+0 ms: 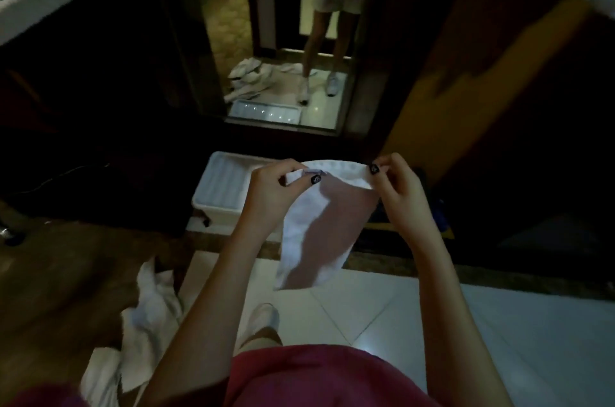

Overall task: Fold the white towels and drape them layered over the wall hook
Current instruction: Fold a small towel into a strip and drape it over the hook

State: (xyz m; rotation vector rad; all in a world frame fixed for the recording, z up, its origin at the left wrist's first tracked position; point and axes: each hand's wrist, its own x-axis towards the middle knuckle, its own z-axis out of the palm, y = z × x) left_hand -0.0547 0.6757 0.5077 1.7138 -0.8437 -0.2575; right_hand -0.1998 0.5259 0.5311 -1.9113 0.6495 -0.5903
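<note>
Small white cloth towel (312, 230), centre of frame: held up by its top edge and hanging flat, right half in shadow.
Left hand (269, 187): thumb and forefinger pinching the towel's upper left corner, remaining fingers curled behind the cloth and mostly hidden.
Right hand (396, 187): thumb and fingertips pinching the upper right corner, dark-painted nail showing.
White ribbed plastic tub (223, 187), just behind the hands: right part covered by towel and left hand.
Heap of crumpled white towels (146, 316), lower left: on the floor, cut off by the left forearm.
Tall dark-framed mirror (286, 40), upper centre: reflecting legs, shoes, towels and tub; top cut off.
Pale glossy floor tiles (499, 340), lower right.
Surroundings dark, hard to make out.
</note>
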